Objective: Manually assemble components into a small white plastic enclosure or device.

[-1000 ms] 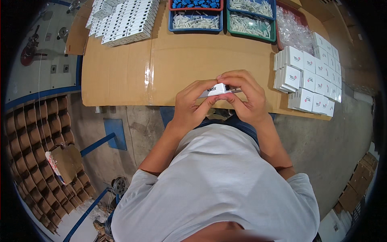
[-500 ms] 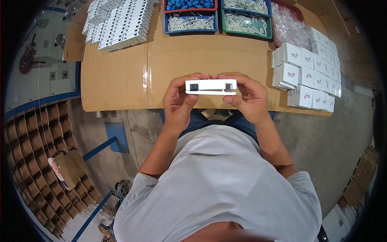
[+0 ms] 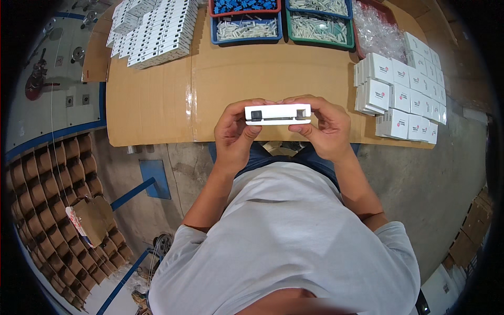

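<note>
Between my two hands, just above the table's near edge, is a narrow white box-like casing (image 3: pixel 278 111) with a long slot along the side facing up. A dark square piece sits at the slot's left end, and a notch opens at its right end. My left hand (image 3: pixel 234 129) grips the left end, thumb below and fingers behind. The right end is pinched the same way by my right hand (image 3: pixel 327 127). What the casing holds inside is too small to make out.
Stacked white units with dark squares (image 3: pixel 157 32) stand at the far left. Several white cartons (image 3: pixel 401 98) are piled at the right. Behind are a red tray (image 3: pixel 211 12) of blue parts, a blue tray (image 3: pixel 214 41) and a green tray (image 3: pixel 290 38) of pale pieces, and clear plastic bags (image 3: pixel 379 32).
The casing's two halves sit closer together, and the slot between them looks narrower at the right. Both hands keep their grip and have shifted slightly right in the picture.
</note>
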Tool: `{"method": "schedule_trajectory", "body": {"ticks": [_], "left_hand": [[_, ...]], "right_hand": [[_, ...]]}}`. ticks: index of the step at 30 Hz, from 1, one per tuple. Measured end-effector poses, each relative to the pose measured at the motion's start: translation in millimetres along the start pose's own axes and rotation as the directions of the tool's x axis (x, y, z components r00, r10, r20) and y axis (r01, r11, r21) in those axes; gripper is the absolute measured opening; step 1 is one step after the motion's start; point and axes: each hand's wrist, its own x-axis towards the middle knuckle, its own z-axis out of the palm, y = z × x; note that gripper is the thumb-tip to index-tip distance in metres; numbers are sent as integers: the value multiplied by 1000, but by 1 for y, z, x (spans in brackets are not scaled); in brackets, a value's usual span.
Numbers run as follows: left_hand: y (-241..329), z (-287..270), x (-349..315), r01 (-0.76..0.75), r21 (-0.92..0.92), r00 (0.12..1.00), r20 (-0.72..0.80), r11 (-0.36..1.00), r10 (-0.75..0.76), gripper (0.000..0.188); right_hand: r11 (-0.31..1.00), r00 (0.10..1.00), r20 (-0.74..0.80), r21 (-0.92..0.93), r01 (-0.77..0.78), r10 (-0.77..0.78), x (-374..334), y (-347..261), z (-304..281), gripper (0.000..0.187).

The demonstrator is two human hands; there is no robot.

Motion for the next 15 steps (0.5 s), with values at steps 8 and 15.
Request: {"method": "schedule_trajectory", "body": {"ticks": [8, 15], "left_hand": [[2, -2, -1, 28, 25, 1000, 4, 999, -29, 40], [4, -4, 4, 19, 101, 1000, -8, 995, -19, 41]], "right_hand": [[1000, 1000, 0, 14, -3, 3, -1, 0, -2, 24], [971, 980, 16, 137, -196, 196, -1, 5, -2, 39]]}}
